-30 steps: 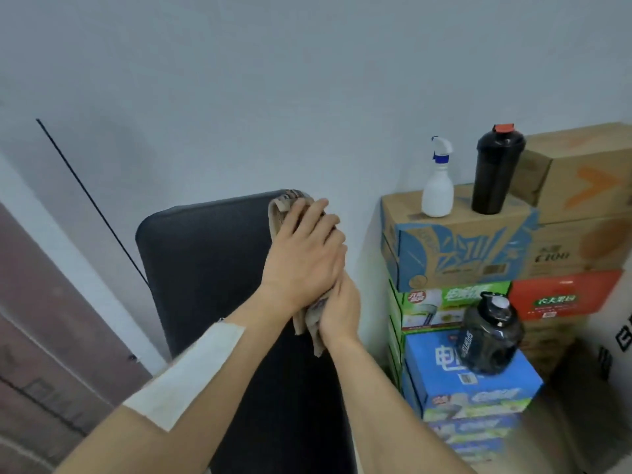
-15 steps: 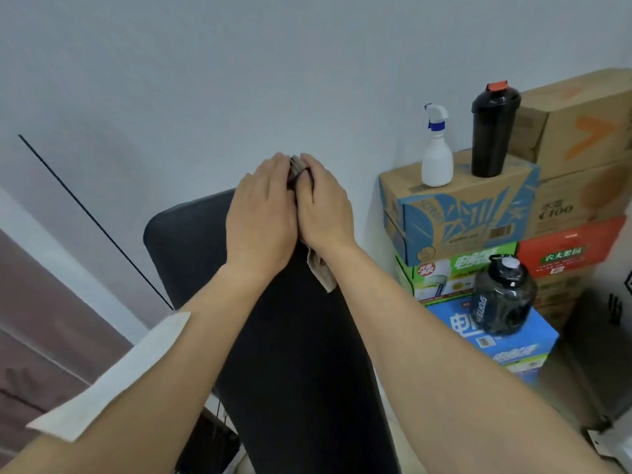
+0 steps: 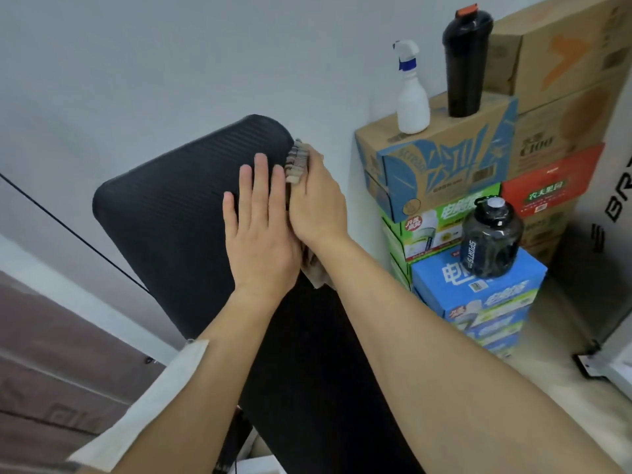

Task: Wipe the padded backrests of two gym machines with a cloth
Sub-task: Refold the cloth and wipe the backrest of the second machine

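Cardboard boxes (image 3: 441,159) under white spray bottle (image 3: 412,97), black shaker (image 3: 465,63).

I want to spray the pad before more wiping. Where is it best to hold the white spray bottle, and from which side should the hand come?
Grip the white spray bottle at its narrow neck, just under the blue collar. It stands upright on the cardboard box, with the black shaker bottle close on its right. Probably come from the left front, where nothing blocks.

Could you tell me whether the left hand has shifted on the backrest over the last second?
Yes. The left hand slid leftward off the cloth at the backrest's right top corner and now lies flat on bare padding.
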`<action>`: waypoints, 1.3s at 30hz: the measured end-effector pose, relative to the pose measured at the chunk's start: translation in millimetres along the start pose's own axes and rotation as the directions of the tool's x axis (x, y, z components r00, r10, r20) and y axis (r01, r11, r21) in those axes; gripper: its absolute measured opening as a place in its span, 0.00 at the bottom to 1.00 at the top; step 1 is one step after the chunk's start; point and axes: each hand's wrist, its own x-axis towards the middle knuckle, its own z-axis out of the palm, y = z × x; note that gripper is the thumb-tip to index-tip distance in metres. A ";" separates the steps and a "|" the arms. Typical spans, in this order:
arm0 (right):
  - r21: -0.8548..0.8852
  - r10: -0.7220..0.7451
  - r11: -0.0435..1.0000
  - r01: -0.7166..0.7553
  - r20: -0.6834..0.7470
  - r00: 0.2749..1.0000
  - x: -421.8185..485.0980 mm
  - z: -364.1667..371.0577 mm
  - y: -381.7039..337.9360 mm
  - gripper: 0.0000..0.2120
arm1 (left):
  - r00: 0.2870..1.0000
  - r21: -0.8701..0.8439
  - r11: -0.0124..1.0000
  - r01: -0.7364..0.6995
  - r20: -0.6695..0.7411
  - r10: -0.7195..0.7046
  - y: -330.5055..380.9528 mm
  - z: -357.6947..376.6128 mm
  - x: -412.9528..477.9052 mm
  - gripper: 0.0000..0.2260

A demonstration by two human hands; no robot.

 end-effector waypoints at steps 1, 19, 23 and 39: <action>0.006 -0.030 1.000 0.030 0.001 1.000 -1.1 0.7 3.3 0.19 | 1.000 0.002 1.000 0.012 -0.003 -0.012 2.7 1.7 -1.9 0.29; 0.037 -0.026 0.999 0.030 -0.112 0.993 -80.3 6.7 82.0 0.21 | 0.986 0.009 0.986 -0.165 0.032 0.164 23.3 18.0 -87.0 0.27; -0.071 0.153 0.984 -0.162 -0.117 0.981 -156.7 6.6 168.6 0.26 | 0.920 -0.031 0.934 -0.356 0.161 0.357 29.0 44.1 -166.7 0.27; 0.069 0.342 0.938 -0.339 -0.024 0.940 -237.6 -12.7 253.4 0.20 | 0.851 -0.046 0.875 -0.482 0.212 0.480 74.4 98.1 -278.9 0.30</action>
